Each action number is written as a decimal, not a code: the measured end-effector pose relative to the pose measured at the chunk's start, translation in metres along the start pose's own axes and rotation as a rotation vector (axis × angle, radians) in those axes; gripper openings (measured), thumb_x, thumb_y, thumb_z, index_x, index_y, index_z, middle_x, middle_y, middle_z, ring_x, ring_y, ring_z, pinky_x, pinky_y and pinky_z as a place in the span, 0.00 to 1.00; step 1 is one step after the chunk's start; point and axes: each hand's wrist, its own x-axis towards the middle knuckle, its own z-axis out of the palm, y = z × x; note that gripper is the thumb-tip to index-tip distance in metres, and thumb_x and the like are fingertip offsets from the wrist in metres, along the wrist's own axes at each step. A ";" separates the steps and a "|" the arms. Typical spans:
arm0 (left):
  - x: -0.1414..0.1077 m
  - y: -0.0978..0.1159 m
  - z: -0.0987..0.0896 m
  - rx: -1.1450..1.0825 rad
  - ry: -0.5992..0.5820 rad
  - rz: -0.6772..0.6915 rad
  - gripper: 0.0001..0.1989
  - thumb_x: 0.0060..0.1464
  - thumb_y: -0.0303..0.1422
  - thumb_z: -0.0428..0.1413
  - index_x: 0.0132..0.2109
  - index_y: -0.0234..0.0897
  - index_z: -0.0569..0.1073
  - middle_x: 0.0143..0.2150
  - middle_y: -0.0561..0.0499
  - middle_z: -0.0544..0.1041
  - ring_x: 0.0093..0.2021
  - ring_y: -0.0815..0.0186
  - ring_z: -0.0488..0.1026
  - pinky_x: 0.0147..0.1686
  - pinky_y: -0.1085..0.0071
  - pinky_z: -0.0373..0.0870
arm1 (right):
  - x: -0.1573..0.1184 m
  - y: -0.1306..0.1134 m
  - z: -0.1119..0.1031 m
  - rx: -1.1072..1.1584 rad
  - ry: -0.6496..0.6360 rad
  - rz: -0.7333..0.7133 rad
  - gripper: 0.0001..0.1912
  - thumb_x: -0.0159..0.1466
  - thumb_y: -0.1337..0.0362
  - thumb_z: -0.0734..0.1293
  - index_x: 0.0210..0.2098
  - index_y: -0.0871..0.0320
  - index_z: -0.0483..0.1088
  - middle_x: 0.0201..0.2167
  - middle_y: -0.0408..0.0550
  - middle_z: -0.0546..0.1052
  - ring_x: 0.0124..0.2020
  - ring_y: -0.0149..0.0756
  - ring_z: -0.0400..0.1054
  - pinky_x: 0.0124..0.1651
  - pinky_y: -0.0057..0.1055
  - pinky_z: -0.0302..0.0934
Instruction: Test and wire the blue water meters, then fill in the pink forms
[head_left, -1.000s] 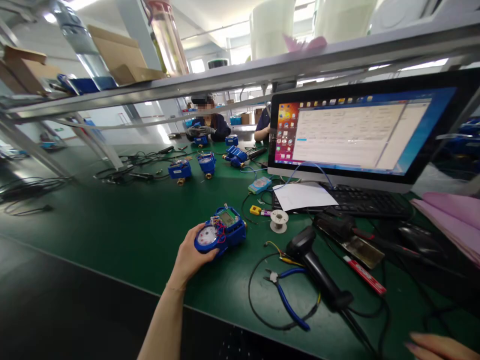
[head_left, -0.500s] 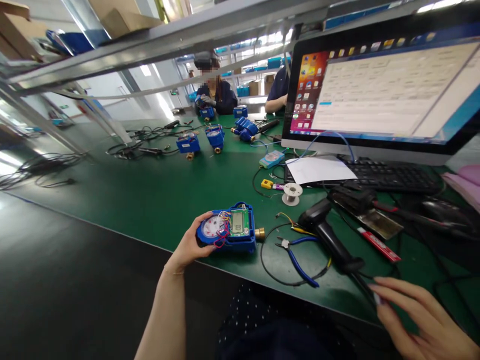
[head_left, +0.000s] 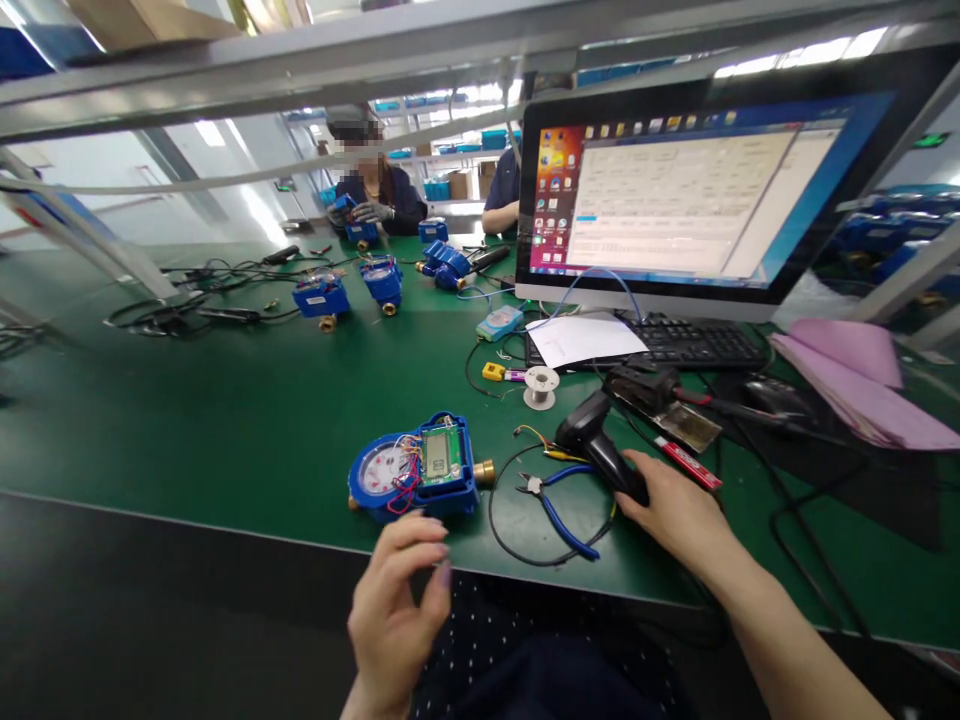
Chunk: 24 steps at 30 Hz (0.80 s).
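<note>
A blue water meter [head_left: 386, 475] with an exposed green circuit board and small display lies on the green table near its front edge. Just below it, my left hand [head_left: 397, 600] hangs with fingers curved and apart, holding nothing. My right hand [head_left: 667, 505] is wrapped round the handle of a black handheld scanner [head_left: 604, 455], which rests on the table. Between the meter and the scanner are blue-handled cutters [head_left: 566, 515], ringed by a thin black cable. A spool of solder wire [head_left: 541, 388] stands behind them.
A monitor [head_left: 675, 200] and keyboard [head_left: 697, 345] stand at the back right, with white paper [head_left: 585, 340] in front. Several blue meters and black cables lie farther back. Across the table, a gloved person handles a meter. Pink cloth [head_left: 862, 380] lies at the right.
My left hand has let go of the meter and drawn back toward me. My right hand has moved from the scanner's cable onto its handle. The view has shifted right.
</note>
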 end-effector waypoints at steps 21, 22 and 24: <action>-0.020 0.023 0.048 0.022 -0.339 0.222 0.10 0.48 0.17 0.51 0.35 0.35 0.68 0.32 0.50 0.72 0.34 0.70 0.69 0.43 0.65 0.70 | -0.001 -0.050 -0.003 -0.120 -0.128 0.221 0.09 0.58 0.70 0.60 0.28 0.66 0.71 0.25 0.59 0.72 0.31 0.48 0.70 0.31 0.35 0.62; -0.020 0.024 0.049 0.018 -0.342 0.226 0.10 0.47 0.17 0.51 0.35 0.34 0.68 0.32 0.50 0.72 0.34 0.70 0.69 0.43 0.65 0.70 | 0.000 -0.050 -0.003 -0.113 -0.114 0.233 0.08 0.58 0.71 0.60 0.28 0.66 0.71 0.25 0.58 0.72 0.30 0.48 0.70 0.31 0.35 0.61; -0.020 0.024 0.049 0.021 -0.340 0.235 0.10 0.47 0.17 0.51 0.35 0.34 0.69 0.32 0.49 0.72 0.34 0.70 0.69 0.43 0.65 0.70 | 0.001 -0.047 -0.002 -0.100 -0.089 0.253 0.08 0.59 0.70 0.59 0.30 0.65 0.70 0.25 0.57 0.72 0.30 0.47 0.70 0.30 0.34 0.60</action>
